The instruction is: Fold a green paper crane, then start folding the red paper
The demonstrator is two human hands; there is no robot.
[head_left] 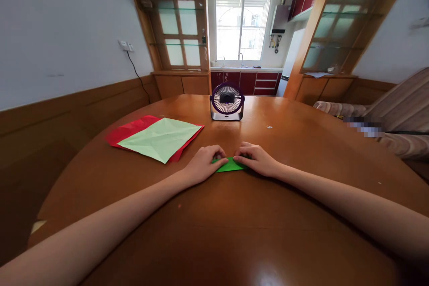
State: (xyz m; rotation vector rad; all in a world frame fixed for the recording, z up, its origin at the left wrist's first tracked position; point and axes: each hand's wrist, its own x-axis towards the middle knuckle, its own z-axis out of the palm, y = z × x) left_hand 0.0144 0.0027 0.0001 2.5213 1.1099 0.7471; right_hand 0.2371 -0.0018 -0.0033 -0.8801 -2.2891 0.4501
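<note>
A small folded piece of bright green paper (230, 165) lies on the wooden table, its long straight edge towards me. At its left end my left hand (206, 163) is closed, with the thumb pressing on the paper and the fingers curled behind. My right hand (256, 158) grips the right end in the same way, its thumb on top and its fingers bent. Both ends of the paper are partly hidden under the hands. A short stretch of green shows between the two thumbs.
A pale green creased sheet (161, 137) rests on red paper (134, 128) to the left. Behind my hands a small purple desk fan (227, 99) stands on the brown table (234, 232). A striped sofa (402, 103) is at the right, and a black cord (137, 73) hangs from a wall socket.
</note>
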